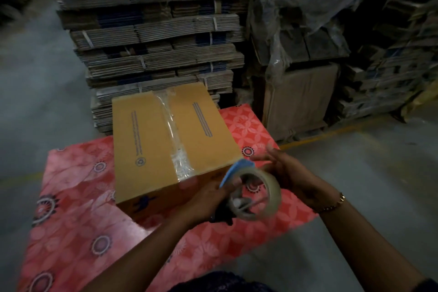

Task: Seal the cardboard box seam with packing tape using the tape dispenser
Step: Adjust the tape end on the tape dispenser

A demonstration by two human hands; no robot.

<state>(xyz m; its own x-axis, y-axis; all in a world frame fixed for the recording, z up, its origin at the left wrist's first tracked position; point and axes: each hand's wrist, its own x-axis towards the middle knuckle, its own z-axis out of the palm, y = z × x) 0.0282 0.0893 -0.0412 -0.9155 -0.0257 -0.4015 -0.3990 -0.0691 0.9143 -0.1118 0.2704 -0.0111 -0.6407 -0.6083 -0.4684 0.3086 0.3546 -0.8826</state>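
A closed brown cardboard box (147, 140) sits on a red patterned mat (78, 220). Clear packing tape (175, 135) runs along its top centre seam and over the near edge. My left hand (213, 199) is shut on the tape dispenser (251, 194), a clear tape roll with a blue guard, held just off the box's near right corner. My right hand (284, 170) is beside the roll with fingers spread, touching its far side.
Tall stacks of strapped flat cardboard (154, 38) rise right behind the box. Plastic-wrapped cartons (301, 42) stand at back right, more stacks (398, 73) at far right. Grey concrete floor (355, 185) surrounds the mat, with a yellow line (331, 135).
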